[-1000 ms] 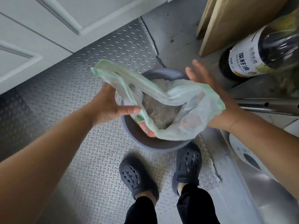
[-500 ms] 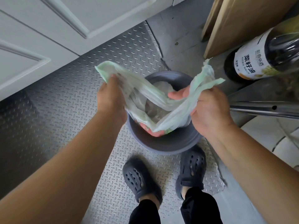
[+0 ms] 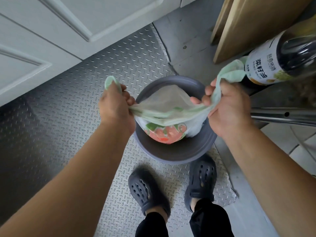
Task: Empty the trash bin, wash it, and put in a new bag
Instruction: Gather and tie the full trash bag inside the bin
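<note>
Nearest the camera, two dark perforated clogs point(image 3: 172, 187) stand on the diamond-plate floor mat point(image 3: 68, 117), toes just beside the near rim of the grey trash bin point(image 3: 172, 152). Above the bin, the left hand point(image 3: 115, 106) is fisted tight round one gathered corner of the pale green trash bag point(image 3: 164, 115), a tuft of plastic poking out past the knuckles; the right hand point(image 3: 227, 106) is clenched round the opposite corner, whose loose end flares up to the right. Between them the bag's mouth is pulled taut and nearly closed, and its full belly, showing red and green scraps through the film, sits in the bin's opening, seemingly part-lifted. By my reading, the emptying step is under way but unfinished: the bag has yet to be tied or carried off, and washing and relining are all still to do; no fresh bag is in view. Farther right, a metal tube point(image 3: 282, 115) juts in, with a dark bottle of rapeseed oil point(image 3: 280, 59) beyond it. A white panelled door point(image 3: 68, 23) lies at far left and wooden boards point(image 3: 248, 23) lean at far right.
</note>
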A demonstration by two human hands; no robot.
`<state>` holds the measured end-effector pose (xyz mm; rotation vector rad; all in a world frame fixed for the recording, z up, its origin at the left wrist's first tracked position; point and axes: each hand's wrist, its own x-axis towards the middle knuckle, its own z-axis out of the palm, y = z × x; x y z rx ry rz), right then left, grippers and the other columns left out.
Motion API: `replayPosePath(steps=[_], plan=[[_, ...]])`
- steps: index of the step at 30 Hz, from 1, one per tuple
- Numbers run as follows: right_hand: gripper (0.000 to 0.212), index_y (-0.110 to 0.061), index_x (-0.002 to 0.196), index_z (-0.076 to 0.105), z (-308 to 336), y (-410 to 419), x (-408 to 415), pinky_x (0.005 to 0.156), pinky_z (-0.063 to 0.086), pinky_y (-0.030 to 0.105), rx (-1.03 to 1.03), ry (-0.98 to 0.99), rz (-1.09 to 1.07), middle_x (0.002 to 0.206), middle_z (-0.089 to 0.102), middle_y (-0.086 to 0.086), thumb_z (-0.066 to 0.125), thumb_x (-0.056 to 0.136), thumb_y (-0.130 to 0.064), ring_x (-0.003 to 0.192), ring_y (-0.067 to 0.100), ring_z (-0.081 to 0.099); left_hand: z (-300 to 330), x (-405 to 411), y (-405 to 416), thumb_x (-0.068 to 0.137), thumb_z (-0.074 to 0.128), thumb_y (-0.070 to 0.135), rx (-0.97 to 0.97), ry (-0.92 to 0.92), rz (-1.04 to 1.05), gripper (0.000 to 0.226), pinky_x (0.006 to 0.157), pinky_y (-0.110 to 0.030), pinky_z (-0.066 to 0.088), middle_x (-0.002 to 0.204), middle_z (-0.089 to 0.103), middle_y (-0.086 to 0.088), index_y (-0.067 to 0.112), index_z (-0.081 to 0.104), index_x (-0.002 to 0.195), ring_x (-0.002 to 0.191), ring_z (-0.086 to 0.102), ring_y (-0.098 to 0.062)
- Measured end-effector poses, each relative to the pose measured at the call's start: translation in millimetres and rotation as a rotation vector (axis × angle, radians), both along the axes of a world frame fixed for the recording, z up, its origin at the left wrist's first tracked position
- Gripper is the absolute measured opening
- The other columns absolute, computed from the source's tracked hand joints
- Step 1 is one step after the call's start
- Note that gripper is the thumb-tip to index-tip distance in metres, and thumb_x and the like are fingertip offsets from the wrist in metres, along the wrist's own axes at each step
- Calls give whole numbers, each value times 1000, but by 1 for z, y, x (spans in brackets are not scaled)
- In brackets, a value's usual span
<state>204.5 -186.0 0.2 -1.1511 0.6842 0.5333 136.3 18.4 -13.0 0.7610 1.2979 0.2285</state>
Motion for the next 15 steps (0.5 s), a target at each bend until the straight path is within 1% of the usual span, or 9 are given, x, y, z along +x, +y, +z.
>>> replayPosePath(steps=[1,2,3,5,7,9,12,13,15], plan=[[16,-14,82,50,0,6,1,62,58,41,-27,-37,50,61,46,3,43,96,-11,45,17,35,1,2,-7,96,41,17,51,-10,-67,28,42,-20,28,48,34,4,13,48,69,39,29,-11],[13,-15,82,50,-1,13,3,57,56,38,-82,-81,111,60,46,3,45,94,-11,44,16,34,3,3,-14,96,42,19,92,-24,-130,27,43,-21,27,48,33,5,14,48,70,41,28,-11],[9,-16,80,50,-2,20,4,52,50,32,-192,-147,199,59,44,1,48,89,-13,44,15,34,4,4,-20,96,44,21,124,-36,-185,27,43,-22,27,48,33,6,15,48,71,42,28,-11],[7,-19,72,52,-7,36,7,52,34,28,-542,-357,487,57,43,-5,53,79,-21,51,14,38,5,7,-31,98,46,23,162,-60,-261,28,44,-22,28,45,35,8,16,47,71,42,29,-10],[17,-16,66,52,-14,52,7,51,32,29,-814,-485,712,55,43,-8,60,78,-26,53,14,40,7,10,-40,99,45,23,200,-87,-314,29,42,-21,30,43,39,11,17,46,71,41,31,-9],[23,-11,62,52,-20,66,6,47,36,25,-865,-450,754,51,44,-7,65,74,-26,49,15,41,8,10,-46,97,46,26,220,-105,-348,28,42,-21,31,44,41,12,18,47,71,43,32,-9],[24,0,65,58,-28,84,6,47,36,31,-792,-355,740,50,44,-1,65,73,-21,52,21,37,8,8,-51,94,46,25,223,-119,-342,28,44,-22,29,47,40,10,21,48,66,43,33,-9],[25,-1,61,56,-30,88,6,47,35,32,-785,-324,738,48,41,0,66,74,-20,52,21,35,7,7,-52,93,46,24,226,-123,-333,30,44,-23,29,48,40,9,22,47,64,44,33,-8],[28,-10,55,51,-32,94,7,46,31,30,-788,-287,769,43,37,-2,65,76,-19,51,24,33,6,5,-52,92,46,24,226,-139,-320,29,44,-23,29,50,39,9,22,45,63,44,33,-8]])
